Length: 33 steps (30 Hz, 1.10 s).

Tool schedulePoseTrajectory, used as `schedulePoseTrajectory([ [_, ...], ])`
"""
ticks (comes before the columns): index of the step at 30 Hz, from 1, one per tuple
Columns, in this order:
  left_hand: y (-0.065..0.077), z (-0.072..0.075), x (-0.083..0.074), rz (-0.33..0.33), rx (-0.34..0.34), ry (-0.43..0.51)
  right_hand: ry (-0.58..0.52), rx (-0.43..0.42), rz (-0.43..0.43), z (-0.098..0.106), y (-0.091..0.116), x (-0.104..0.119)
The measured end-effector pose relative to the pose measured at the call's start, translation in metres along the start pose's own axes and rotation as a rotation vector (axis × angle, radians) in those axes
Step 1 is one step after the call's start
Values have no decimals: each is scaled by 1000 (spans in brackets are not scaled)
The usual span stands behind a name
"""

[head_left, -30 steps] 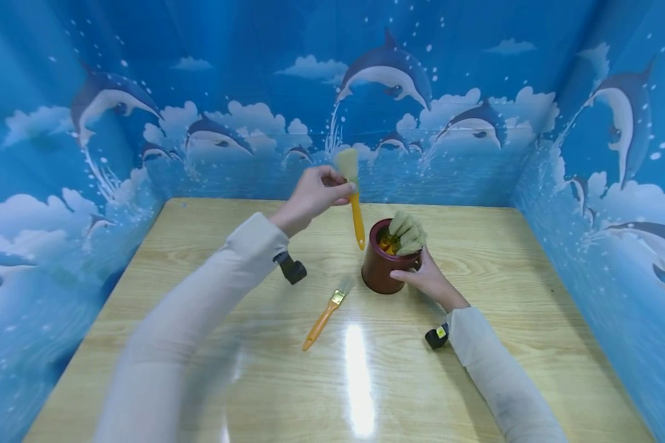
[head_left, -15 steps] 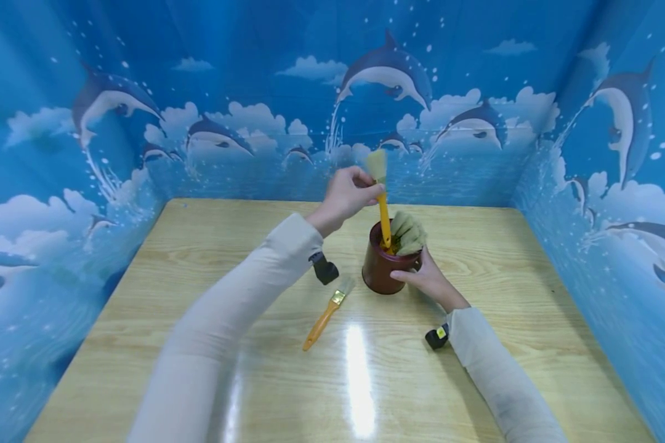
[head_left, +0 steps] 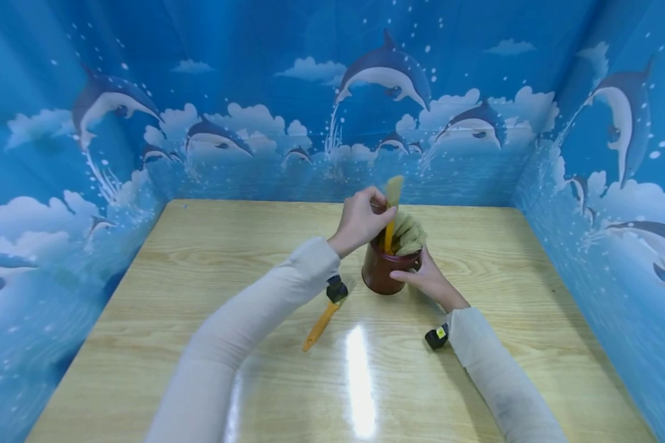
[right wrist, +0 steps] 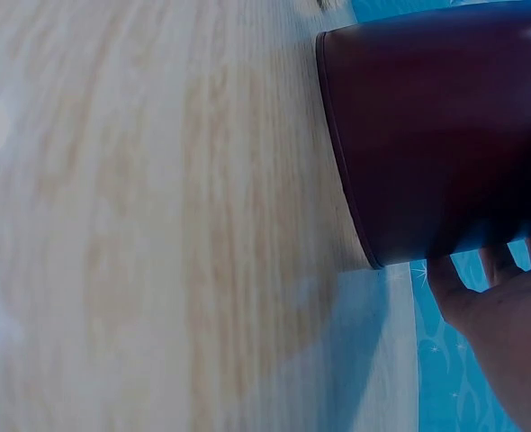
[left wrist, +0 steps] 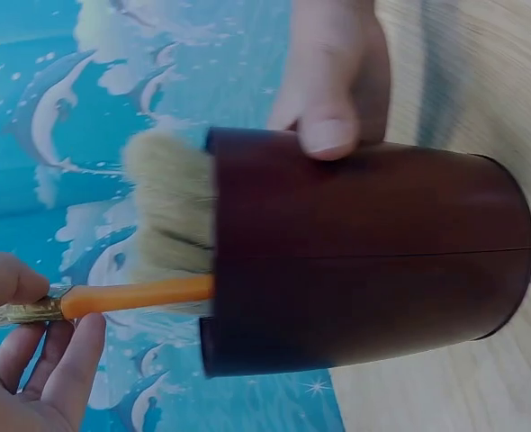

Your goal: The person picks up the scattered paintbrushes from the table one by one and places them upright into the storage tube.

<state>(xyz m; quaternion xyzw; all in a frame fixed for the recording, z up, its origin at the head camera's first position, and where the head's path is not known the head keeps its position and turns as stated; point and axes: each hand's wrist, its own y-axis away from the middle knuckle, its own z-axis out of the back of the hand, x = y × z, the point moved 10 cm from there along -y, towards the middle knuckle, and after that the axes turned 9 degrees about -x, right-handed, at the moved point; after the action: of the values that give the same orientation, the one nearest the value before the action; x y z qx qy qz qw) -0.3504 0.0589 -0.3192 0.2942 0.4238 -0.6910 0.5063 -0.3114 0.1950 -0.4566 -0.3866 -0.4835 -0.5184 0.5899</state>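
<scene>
My left hand pinches a paintbrush near its metal collar, bristles up. Its orange handle reaches down into a dark reddish-brown cylindrical holder, as the left wrist view shows, and the lower end is hidden inside. Pale bristles of several other brushes bunch above the rim on the right. My right hand grips the holder's right side, thumb on the front and fingers round behind. The holder stands upright on the table. Another paintbrush with an orange handle lies on the table, its bristle end partly covered by the left wrist camera.
The wood-grain table carries a bright light reflection in front of the holder. Blue dolphin-print curtains enclose the table at the back and both sides.
My left hand has moved right and then down with the paintbrush, bringing its handle from beside the holder into it. The right hand and holder have stayed still.
</scene>
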Motion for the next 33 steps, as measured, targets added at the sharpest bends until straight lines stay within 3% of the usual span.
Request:
schedulePoseTrajectory([
  [10, 12, -17, 5, -32, 52, -52, -4, 9, 12, -1, 2, 5],
  [17, 17, -18, 12, -45, 74, -37, 10, -1, -2, -1, 1, 3],
  [27, 23, 10, 51, 57, 38, 35, 29, -23, -8, 1, 1, 1],
  [33, 34, 18, 88, 190, 66, 39, 36, -24, -13, 1, 1, 0],
])
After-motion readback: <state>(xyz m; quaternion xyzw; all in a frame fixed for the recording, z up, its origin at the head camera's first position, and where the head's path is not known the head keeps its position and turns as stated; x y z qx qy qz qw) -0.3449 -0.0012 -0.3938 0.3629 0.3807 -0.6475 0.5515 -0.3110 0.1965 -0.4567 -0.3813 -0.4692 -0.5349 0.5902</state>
